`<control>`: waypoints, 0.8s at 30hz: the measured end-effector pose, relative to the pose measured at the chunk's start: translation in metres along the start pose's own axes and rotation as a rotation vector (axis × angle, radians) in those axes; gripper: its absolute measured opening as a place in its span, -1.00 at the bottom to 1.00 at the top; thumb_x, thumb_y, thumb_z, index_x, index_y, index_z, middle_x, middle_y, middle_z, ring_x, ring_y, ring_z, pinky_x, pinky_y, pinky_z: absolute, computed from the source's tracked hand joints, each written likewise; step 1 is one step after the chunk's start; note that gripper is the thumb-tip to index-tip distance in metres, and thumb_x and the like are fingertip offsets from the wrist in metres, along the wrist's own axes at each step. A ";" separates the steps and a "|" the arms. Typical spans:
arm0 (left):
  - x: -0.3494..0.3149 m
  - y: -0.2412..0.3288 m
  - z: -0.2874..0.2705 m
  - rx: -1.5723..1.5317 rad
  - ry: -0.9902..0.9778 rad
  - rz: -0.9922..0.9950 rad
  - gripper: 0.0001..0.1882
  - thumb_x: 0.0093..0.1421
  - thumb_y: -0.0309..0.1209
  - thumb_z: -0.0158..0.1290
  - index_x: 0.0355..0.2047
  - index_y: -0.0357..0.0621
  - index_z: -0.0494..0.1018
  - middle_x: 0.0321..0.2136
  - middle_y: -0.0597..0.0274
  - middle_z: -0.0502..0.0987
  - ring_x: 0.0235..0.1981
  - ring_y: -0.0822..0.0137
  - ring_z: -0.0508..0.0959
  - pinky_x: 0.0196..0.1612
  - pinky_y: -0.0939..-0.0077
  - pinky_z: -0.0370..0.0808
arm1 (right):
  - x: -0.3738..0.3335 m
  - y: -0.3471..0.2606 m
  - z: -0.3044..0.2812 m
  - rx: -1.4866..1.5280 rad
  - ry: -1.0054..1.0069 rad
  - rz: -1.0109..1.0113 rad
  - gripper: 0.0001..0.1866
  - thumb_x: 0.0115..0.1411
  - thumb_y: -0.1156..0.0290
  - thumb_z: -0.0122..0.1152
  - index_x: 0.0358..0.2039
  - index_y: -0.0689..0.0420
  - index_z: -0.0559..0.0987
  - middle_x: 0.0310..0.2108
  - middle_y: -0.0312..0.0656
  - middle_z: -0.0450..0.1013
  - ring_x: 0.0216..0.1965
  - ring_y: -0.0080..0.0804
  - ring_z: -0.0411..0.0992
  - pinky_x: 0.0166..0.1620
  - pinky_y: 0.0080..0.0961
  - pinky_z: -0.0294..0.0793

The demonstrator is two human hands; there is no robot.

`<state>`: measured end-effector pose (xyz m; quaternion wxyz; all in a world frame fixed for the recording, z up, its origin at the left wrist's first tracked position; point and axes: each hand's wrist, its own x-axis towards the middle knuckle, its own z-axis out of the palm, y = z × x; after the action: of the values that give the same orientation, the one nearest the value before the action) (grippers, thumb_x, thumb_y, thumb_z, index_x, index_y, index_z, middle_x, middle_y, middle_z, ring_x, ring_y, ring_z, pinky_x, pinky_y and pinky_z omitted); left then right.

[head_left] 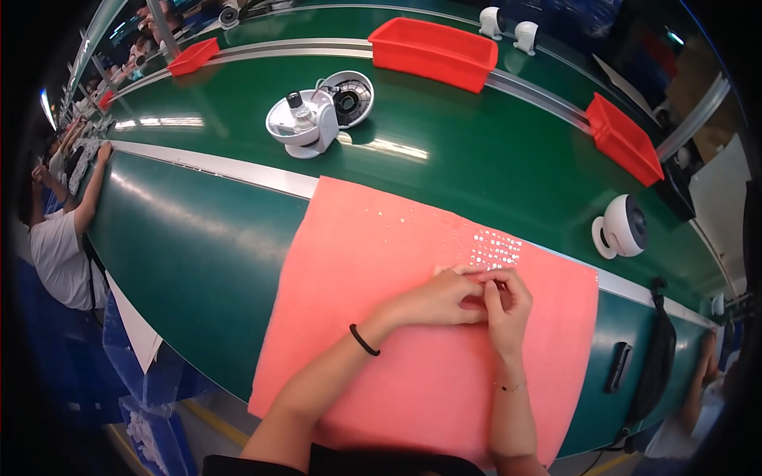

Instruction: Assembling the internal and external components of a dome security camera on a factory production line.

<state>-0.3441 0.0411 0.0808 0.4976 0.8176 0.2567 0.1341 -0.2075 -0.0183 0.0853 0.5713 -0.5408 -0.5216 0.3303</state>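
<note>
1. Head view: the left hand (443, 300) and right hand (509, 308) met, both curled narrow; whether they held anything could not be told.
2. Small shiny dots (498, 250) lay just beyond, on the pink mat (337, 254).

2 hands (446, 300), 1 pink mat (357, 254), 4 red bins (429, 67), 1 opened white device (324, 127) and 1 black wristband (363, 342) show.

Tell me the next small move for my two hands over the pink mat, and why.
Probably ease the right hand slightly away from the left hand: their fingertips meet close to the shiny dots on the pink mat, hiding whatever may be between them.
</note>
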 end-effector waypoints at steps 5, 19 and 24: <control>0.000 -0.005 -0.025 -0.115 -0.112 0.053 -0.68 0.10 -0.25 0.05 -0.23 -0.21 0.50 -0.06 0.12 0.42 -0.03 0.16 0.39 -0.01 0.38 0.32 | 0.001 -0.002 0.008 -0.020 -0.015 -0.036 -0.89 0.07 0.69 -0.06 -0.44 0.31 0.47 -0.41 -0.21 0.38 -0.36 -0.52 0.40 -0.30 -0.61 0.43; -0.021 -0.056 -0.144 -0.803 1.394 -0.054 -0.65 0.04 -0.45 0.12 -0.14 -0.22 0.37 -0.33 0.27 0.46 -0.37 0.41 0.43 -0.26 0.54 0.38 | 0.000 -0.005 0.024 -0.032 -0.003 0.061 -0.88 0.13 0.65 -0.08 -0.40 0.29 0.47 -0.41 -0.25 0.42 -0.40 -0.61 0.38 -0.32 -0.68 0.40; -0.037 -0.100 -0.193 -1.026 1.709 -0.058 -0.15 0.01 -0.49 0.16 0.15 -0.06 -0.19 0.05 -0.02 0.15 0.06 0.24 0.26 0.13 0.32 0.21 | 0.001 -0.001 0.036 -0.129 0.026 0.031 -0.89 0.11 0.65 -0.05 -0.42 0.28 0.48 -0.40 -0.25 0.40 -0.42 -0.59 0.36 -0.32 -0.68 0.37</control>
<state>-0.4958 0.2017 0.0840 0.4419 0.1259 0.4596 0.7600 -0.2419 -0.0072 0.0814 0.5366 -0.5888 -0.5260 0.2977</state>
